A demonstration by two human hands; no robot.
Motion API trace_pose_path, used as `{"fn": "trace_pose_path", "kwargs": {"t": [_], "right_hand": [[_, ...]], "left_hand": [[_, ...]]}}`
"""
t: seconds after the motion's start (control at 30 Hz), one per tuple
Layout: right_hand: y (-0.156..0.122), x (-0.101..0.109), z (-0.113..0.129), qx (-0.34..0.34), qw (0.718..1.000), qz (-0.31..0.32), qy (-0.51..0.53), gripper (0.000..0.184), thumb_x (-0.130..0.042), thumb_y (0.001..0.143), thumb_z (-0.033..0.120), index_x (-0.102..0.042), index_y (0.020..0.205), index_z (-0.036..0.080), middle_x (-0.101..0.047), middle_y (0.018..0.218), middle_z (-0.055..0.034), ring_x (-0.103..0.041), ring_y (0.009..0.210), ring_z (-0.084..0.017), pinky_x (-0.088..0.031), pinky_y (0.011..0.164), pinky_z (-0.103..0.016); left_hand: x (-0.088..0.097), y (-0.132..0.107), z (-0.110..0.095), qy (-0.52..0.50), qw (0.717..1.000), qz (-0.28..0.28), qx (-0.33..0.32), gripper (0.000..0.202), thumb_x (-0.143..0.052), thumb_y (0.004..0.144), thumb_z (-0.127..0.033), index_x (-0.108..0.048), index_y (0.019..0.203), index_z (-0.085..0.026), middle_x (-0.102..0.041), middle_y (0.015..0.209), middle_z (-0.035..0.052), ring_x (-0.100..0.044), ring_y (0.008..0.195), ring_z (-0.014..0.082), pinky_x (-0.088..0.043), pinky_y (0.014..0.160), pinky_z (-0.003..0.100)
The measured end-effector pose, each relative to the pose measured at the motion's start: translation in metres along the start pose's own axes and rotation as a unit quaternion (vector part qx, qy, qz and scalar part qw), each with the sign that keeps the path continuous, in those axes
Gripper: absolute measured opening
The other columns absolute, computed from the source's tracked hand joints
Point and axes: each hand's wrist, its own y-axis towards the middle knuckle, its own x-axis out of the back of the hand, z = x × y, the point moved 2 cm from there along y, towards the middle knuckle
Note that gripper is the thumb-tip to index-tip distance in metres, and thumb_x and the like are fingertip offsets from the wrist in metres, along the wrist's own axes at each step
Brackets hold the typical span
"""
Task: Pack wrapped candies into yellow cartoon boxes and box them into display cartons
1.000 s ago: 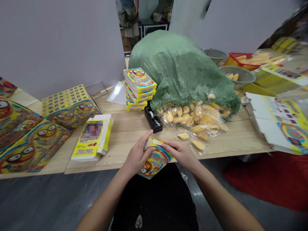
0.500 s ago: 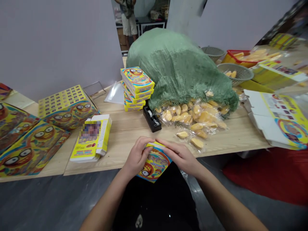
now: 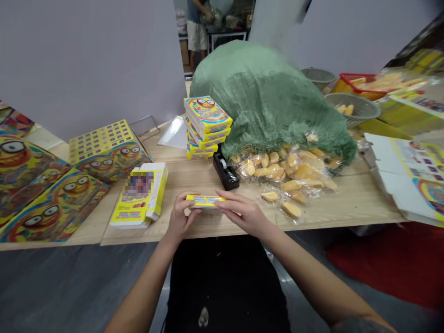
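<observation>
A small yellow printed carton (image 3: 205,201) is held edge-on over the front of the table, one narrow printed side facing me. My left hand (image 3: 181,215) grips its left end, and my right hand (image 3: 243,212) grips its right end with the fingers along the top. Just beyond them sits a black tape dispenser (image 3: 226,172). Behind that, several closed yellow cartons (image 3: 208,114) are stacked. To the left lies another carton (image 3: 137,196) with an end flap folded out. Wrapped yellow pieces (image 3: 291,166) lie right of my hands.
A large green sack (image 3: 267,88) spills the wrapped pieces. Large printed display boxes (image 3: 52,203) stand left. At the right are an unfolded carton (image 3: 391,175), a grey basket (image 3: 367,108) and a red tray (image 3: 357,76). A person (image 3: 197,32) stands in the background.
Both hands have raised the carton from near my lap to above the table edge and tilted it, so a narrow side shows instead of its broad face. The view has shifted slightly.
</observation>
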Motion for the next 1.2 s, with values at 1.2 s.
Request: {"fn": "trace_pose_path", "kwargs": {"t": [1.2], "right_hand": [[0.012, -0.024, -0.11, -0.358, 0.868, -0.319, 0.127, 0.038, -0.048, 0.079, 0.056, -0.059, 0.075, 0.019, -0.061, 0.109, -0.0108, -0.057, 0.102, -0.024, -0.051, 0.07, -0.031]], "left_hand": [[-0.001, 0.019, -0.02, 0.146, 0.988, 0.031, 0.046, 0.038, -0.047, 0.091, -0.01, -0.054, 0.126, -0.024, -0.046, 0.112, 0.0081, -0.05, 0.104, 0.0185, -0.05, 0.088, 0.034]]}}
